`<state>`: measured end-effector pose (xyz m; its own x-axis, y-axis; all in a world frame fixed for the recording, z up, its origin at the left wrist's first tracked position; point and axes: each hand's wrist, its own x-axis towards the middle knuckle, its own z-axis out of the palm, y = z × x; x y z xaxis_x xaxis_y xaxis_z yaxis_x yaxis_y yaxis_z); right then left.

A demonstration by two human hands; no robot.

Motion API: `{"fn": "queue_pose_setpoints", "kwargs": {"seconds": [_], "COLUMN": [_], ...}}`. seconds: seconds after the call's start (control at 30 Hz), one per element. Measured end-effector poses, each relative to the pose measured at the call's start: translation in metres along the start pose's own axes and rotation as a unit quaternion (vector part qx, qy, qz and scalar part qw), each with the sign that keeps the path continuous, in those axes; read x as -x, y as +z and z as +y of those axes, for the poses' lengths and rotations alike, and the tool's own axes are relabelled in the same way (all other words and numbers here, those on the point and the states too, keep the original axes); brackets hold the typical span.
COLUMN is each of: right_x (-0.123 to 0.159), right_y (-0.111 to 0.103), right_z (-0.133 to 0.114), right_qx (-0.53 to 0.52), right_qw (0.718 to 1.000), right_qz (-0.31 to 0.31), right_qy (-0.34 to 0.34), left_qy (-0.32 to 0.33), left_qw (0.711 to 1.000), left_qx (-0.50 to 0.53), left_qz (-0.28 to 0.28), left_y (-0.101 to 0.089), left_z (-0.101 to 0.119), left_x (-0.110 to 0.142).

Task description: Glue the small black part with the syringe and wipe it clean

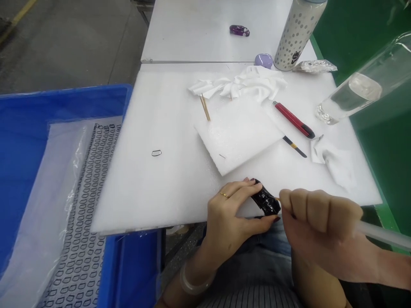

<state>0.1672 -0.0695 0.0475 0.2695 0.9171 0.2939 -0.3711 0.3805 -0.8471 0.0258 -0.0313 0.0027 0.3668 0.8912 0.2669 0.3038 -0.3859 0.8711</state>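
My left hand [229, 214] grips a small glossy black piece [266, 200] between fingers and thumb, near the table's front edge. Its exact kind I cannot make out. Closed in a fist, my right hand [316, 216] pinches a thin wooden stick [278, 199], whose tip meets the right side of the black piece. Most of that stick is hidden by the fingers. A pale translucent strip [385, 235] shows beside my right hand; what it is I cannot tell. Just beyond my hands lies a white foam sheet [240, 137], with wooden sticks [204, 108] at its far left corner.
A red pen-like tool [293, 119], dark tweezers-like strip [294, 146] and tissue [332, 160] lie right. Crumpled tissues [244, 83], a patterned bottle [297, 36] and a glass of liquid [362, 87] stand farther off. A blue bin [118, 96] holds sheets of small outlined pieces [83, 222].
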Motion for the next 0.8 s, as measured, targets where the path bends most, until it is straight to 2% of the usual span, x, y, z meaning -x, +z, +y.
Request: {"fn": "queue_pose_setpoints", "kwargs": {"seconds": [0.13,0.23,0.5,0.63,0.8], "right_x": [-0.005,-0.004,0.013,0.011,0.003], "right_y": [-0.002,-0.005,-0.017,-0.007,0.004], "right_z": [0.007,0.009,0.006,0.005,-0.002], "right_qx": [-0.039,-0.033,0.083,0.076,0.050], "right_qw": [0.999,0.999,0.996,0.997,0.998], "right_qz": [-0.018,-0.009,0.025,0.027,0.005], "right_qy": [0.007,0.015,0.036,0.018,0.037], "left_qy": [0.000,0.000,-0.001,-0.005,-0.010], "left_qw": [1.000,1.000,1.000,1.000,1.000], "left_qx": [0.001,0.003,0.004,0.005,0.010], "left_qz": [-0.004,-0.004,0.000,-0.004,-0.008], "left_y": [0.000,0.001,-0.001,0.000,-0.001], "left_z": [-0.001,-0.001,0.001,0.000,0.000], "left_x": [0.000,0.000,0.000,0.000,0.000]}}
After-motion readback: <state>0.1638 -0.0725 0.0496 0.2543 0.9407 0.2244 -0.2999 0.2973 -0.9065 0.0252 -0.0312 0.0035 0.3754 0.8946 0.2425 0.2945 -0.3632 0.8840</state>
